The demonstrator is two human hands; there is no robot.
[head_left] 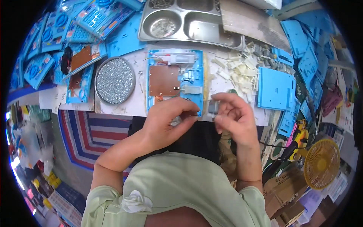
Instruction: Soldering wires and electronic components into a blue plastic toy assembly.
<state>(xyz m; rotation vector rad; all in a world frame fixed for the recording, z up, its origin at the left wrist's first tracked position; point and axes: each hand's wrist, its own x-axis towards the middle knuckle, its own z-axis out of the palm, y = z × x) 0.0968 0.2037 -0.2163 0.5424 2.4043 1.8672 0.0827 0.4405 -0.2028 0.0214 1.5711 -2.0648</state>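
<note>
In front of me on the white tabletop lies an open blue plastic casing (196, 72) with a brown circuit board (163, 81), wires and pale plastic parts inside. My left hand (168, 119) reaches over its near edge. Thumb and forefinger are pinched together at the near right corner; whatever is between them is too small to make out. Just right of the casing is my right hand (238, 119), its fingers curled but apart. A small grey piece (213, 107) shows beside its fingertips, apparently not gripped.
A round dish of small metal parts (115, 80) stands left of the casing. Behind is a steel compartment tray (189, 42). To the right are loose pale plastic pieces (242, 73) and blue panels (276, 89). Blue units (96, 19) pile up far left; a yellow fan (321, 163) stands right.
</note>
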